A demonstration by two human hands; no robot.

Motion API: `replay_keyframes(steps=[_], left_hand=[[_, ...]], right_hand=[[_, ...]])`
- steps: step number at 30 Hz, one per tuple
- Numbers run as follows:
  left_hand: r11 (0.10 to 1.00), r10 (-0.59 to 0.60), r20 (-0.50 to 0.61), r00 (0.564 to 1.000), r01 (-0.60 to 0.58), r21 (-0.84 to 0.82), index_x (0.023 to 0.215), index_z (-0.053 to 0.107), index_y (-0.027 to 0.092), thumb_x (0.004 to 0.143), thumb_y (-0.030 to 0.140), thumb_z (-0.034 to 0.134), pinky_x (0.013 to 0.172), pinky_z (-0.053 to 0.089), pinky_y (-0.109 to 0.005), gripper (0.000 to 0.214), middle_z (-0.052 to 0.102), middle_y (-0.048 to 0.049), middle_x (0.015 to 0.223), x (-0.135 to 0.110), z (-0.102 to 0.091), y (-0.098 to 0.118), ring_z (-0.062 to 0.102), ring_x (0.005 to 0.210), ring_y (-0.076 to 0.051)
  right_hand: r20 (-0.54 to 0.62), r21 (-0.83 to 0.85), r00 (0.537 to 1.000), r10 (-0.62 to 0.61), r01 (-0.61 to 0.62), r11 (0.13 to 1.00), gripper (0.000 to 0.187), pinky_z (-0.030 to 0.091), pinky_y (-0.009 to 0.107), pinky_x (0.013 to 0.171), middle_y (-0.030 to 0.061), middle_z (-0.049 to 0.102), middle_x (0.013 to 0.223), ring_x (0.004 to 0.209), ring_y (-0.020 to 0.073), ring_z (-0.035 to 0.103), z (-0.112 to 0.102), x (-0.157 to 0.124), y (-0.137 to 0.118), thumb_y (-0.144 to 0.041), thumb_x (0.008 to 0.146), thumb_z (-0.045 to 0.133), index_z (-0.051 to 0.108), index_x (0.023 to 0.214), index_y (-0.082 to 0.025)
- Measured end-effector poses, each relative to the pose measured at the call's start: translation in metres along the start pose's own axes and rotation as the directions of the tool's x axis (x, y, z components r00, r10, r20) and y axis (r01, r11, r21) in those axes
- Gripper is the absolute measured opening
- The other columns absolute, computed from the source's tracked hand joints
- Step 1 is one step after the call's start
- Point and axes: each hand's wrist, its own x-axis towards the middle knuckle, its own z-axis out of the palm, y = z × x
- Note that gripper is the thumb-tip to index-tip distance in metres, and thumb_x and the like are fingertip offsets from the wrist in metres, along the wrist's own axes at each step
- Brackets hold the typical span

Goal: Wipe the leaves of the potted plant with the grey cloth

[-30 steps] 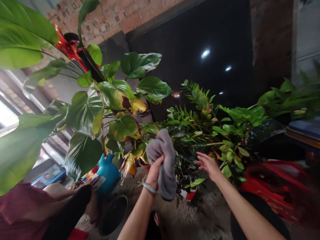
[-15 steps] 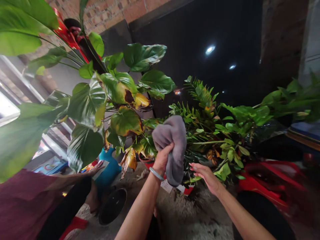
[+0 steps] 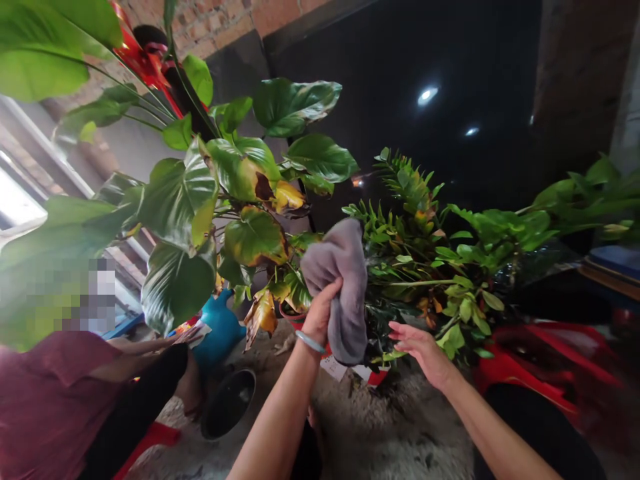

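The bare left hand [image 3: 323, 319] has most fingers hidden behind the crumpled grey cloth [image 3: 349, 300], while the view's left edge cuts off a large, blurred pale-green leaf [image 3: 65, 230].

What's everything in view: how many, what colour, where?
Crumpled cloth: one, grey, in left hand
Broad leaves: many, green, some yellowing, left
Smaller plants: several, green, centre, right
Large shiny panel: one, black, behind plants
Rounded object: one, blue, lower left
Round container: one, black, lower left
Shiny ribbon: one, red, upper left
Glossy object: one, red, lower right
Person: one, in maroon, left
Brick wall: one, reddish, top
Left hand: one, pale bracelet, centre
Right hand: one, open, right of centre
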Motion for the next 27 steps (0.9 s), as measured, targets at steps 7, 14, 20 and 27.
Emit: replay_keyframes(steps=[7, 14, 20, 27], left_hand=[[0.919, -0.213, 0.195, 0.957, 0.129, 0.373, 0.086, 0.075, 0.017, 0.055, 0.008, 0.083, 0.087, 0.057, -0.035, 0.033, 0.079, -0.0061, 0.084, -0.037, -0.042, -0.055, 0.073, 0.091, -0.028], [1.000, 0.010, -0.016, 1.000, -0.010, 0.027, 0.086, 0.072, 0.013, 0.072, 0.025, 0.076, 0.090, 0.058, -0.037, 0.019, 0.076, -0.0068, 0.074, -0.001, -0.010, -0.006, 0.073, 0.092, -0.027], [0.951, -0.146, 0.099, 0.984, 0.112, 0.289, 0.084, 0.074, 0.018, 0.056, 0.013, 0.083, 0.092, 0.056, -0.039, 0.031, 0.079, -0.0100, 0.087, -0.024, -0.049, -0.075, 0.070, 0.104, -0.034], [0.993, 0.098, -0.109, 0.989, -0.105, -0.059, 0.101, 0.070, 0.013, 0.082, 0.019, 0.068, 0.078, 0.059, -0.028, 0.019, 0.076, -0.0013, 0.073, -0.011, -0.059, 0.014, 0.072, 0.069, -0.017]], right_hand=[[0.038, 0.040, 0.999, 0.021, -0.022, 0.999, 0.014, 0.049, 0.043, 0.081, 0.0071, 0.075, 0.069, 0.090, 0.0340, 0.066, -0.004, -0.002, 0.004, -0.033, 0.045, 0.069, 0.071, 0.056, -0.024], [0.020, 0.059, 1.000, -0.012, 0.010, 0.998, 0.036, 0.048, 0.046, 0.083, 0.0098, 0.078, 0.093, 0.094, 0.0323, 0.066, -0.001, 0.003, 0.007, -0.024, 0.043, 0.071, 0.080, 0.078, -0.024], [0.056, 0.003, 0.998, 0.029, -0.029, 1.000, 0.010, 0.048, 0.041, 0.072, 0.0038, 0.069, 0.060, 0.072, 0.0291, 0.065, -0.002, 0.000, 0.010, -0.027, 0.045, 0.065, 0.068, 0.054, -0.023], [0.012, 0.038, 1.000, 0.019, -0.020, 0.999, 0.032, 0.048, 0.040, 0.076, 0.0071, 0.078, 0.082, 0.089, 0.0300, 0.066, 0.000, -0.004, 0.003, -0.023, 0.042, 0.068, 0.080, 0.072, -0.025]])
